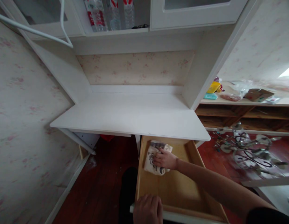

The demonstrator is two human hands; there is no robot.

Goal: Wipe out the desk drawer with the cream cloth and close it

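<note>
A white desk's wooden drawer [182, 189] is pulled out below the desktop. Inside it, at the left side, lies a folded cream cloth [150, 163] with dark printed patterns. My right hand [166, 159] reaches in from the right and grips this cloth, fingers bent over its top. At the near left corner, my left hand [148, 210] is closed over the top edge of the drawer front [182, 217]. Its fingertips are hidden from view.
Above the white desktop [135, 112], a shelf holds several plastic bottles [115, 15]. A white bent tube [37, 31] crosses the upper left. To the right, a chandelier [249, 152] lies on the red floor, before a low shelf unit [247, 113] with a cardboard box [258, 95].
</note>
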